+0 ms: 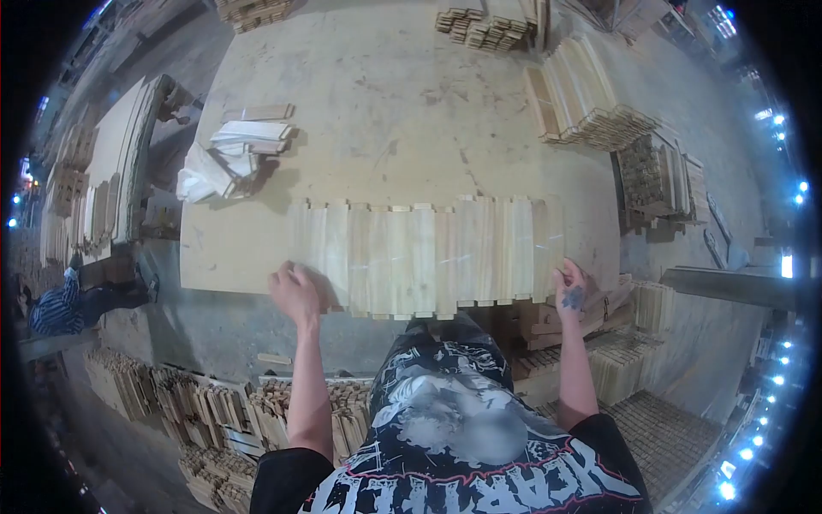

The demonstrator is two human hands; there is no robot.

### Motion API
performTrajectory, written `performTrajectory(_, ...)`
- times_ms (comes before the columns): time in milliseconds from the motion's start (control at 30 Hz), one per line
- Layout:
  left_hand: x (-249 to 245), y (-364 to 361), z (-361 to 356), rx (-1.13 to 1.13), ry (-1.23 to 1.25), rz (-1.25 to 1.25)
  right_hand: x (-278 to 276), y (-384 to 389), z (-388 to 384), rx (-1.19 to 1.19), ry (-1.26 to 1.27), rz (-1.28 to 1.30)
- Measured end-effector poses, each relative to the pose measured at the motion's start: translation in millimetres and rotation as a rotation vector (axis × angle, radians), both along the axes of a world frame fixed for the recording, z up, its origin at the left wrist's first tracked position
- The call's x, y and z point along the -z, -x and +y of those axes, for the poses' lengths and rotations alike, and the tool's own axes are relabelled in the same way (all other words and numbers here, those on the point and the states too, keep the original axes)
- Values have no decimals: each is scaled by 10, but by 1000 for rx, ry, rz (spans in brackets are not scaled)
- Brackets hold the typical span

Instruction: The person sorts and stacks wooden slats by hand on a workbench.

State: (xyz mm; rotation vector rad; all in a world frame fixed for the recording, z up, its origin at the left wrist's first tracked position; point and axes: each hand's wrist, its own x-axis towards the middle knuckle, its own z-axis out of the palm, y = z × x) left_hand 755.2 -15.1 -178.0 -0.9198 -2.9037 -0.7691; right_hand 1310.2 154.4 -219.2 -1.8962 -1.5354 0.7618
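Both ends of slat row [424,257] | left hand [295,289] curled | right hand [571,288] half-curled

The frame's top edge cuts off the upper-left slat stack [253,13].

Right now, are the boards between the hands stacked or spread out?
Spread out: the boards lie side by side in a row on the table.

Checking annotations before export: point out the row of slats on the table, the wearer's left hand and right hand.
Row of slats [423,261], head view: face of a slat near mid-row.
Left hand [296,295], head view: back of the hand.
Right hand [572,289], head view: back of the hand.
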Motion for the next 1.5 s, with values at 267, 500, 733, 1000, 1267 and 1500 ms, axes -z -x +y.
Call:
performTrajectory(267, -146, 202, -254, 45, -234, -363, -35, 38, -139, 16, -136, -35)
performTrajectory(500, 200, 148, -776, -100, -406, -551, -349, 664, -990, 125, -192, 50)
performTrajectory(733, 196, 35, -797, -223, -482, -792, -342, 986, -1530, -83, 50, 329)
performTrajectory(1000, 259, 91, -878, -239, -485, -1029, -346, 1123, -1804, -217, 190, 413)
performTrajectory(1267, 392, 398, -931, -257, -674, -1044, -210, 1311, -1959, -63, 228, 479)
performTrajectory(1500, 340, 943, -1146, -244, -629, -1035, -136, 1795, -1915, -33, 285, 544)
